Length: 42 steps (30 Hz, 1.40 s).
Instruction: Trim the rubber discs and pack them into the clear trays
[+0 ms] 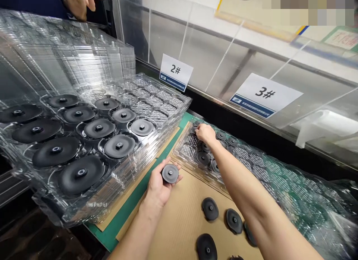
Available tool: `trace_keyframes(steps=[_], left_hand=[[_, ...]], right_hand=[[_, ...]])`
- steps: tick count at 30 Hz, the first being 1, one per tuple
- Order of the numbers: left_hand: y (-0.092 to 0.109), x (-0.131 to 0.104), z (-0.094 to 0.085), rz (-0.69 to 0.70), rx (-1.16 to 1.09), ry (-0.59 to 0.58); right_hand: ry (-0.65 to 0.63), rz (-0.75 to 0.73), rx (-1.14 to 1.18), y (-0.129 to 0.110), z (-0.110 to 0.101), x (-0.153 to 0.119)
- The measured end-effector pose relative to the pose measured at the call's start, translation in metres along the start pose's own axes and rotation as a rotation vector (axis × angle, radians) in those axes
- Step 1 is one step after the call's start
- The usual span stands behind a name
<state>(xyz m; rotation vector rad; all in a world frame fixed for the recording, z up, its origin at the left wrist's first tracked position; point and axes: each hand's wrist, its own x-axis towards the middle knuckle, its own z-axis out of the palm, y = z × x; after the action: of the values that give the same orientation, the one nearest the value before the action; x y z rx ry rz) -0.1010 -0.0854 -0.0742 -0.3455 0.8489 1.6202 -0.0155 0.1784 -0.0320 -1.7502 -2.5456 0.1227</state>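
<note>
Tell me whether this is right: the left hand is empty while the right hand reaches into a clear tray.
The left hand is not empty: the head view shows it holding a round black disc while the right hand reaches into a clear tray.

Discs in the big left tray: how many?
11 discs in the tray: four in its leftmost row, four in the next, three in the third; some may hide underneath.
</note>
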Motion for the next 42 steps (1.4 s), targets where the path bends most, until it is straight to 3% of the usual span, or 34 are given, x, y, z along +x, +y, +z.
trace_keyframes(steps=[4, 7, 12, 16, 18, 20, 24, 27, 31, 34, 37, 40, 42], left_hand=[[0.0, 0.0, -0.001, 0.012, -0.009, 0.014], [-0.001, 0.001, -0.002, 0.031, -0.034, 0.015], [-0.002, 0.003, 0.002, 0.084, -0.108, 0.065], [-0.002, 0.002, 0.004, 0.095, -0.124, 0.084], [-0.001, 0.001, 0.004, 0.095, -0.119, 0.089], [-0.001, 0.001, 0.002, 0.096, -0.109, 0.089], [-0.001, 0.002, 0.0, 0.086, -0.052, 0.081], [0.0, 0.001, 0.001, 0.079, -0.026, 0.096], [0.0, 0.0, 0.002, 0.058, -0.01, 0.124], [0.0, 0.001, 0.001, 0.049, -0.015, 0.122], [0.0, 0.001, 0.0, 0.053, -0.018, 0.117], [0.0, 0.0, 0.002, 0.056, -0.027, 0.124], [0.0, -0.001, 0.002, 0.056, -0.026, 0.125]], right_hand=[[0.067, -0.095, 0.035, -0.007, -0.019, -0.025], [0.069, -0.296, 0.097, -0.023, -0.026, -0.078], [0.012, -0.605, 0.143, -0.049, -0.007, -0.18], [-0.005, -0.651, 0.144, -0.059, -0.001, -0.211], [-0.043, -0.635, 0.152, -0.059, -0.008, -0.205], [-0.059, -0.575, 0.153, -0.054, -0.019, -0.18], [0.034, -0.298, 0.102, -0.026, -0.037, -0.084], [0.061, -0.083, 0.041, 0.0, -0.037, -0.009], [0.012, -0.005, -0.004, 0.019, -0.019, 0.043], [0.008, -0.004, -0.023, 0.024, -0.008, 0.053], [0.044, -0.036, -0.026, 0.022, -0.01, 0.051], [0.108, -0.1, -0.008, 0.01, -0.022, 0.026], [0.125, -0.195, 0.02, -0.003, -0.029, -0.009]])
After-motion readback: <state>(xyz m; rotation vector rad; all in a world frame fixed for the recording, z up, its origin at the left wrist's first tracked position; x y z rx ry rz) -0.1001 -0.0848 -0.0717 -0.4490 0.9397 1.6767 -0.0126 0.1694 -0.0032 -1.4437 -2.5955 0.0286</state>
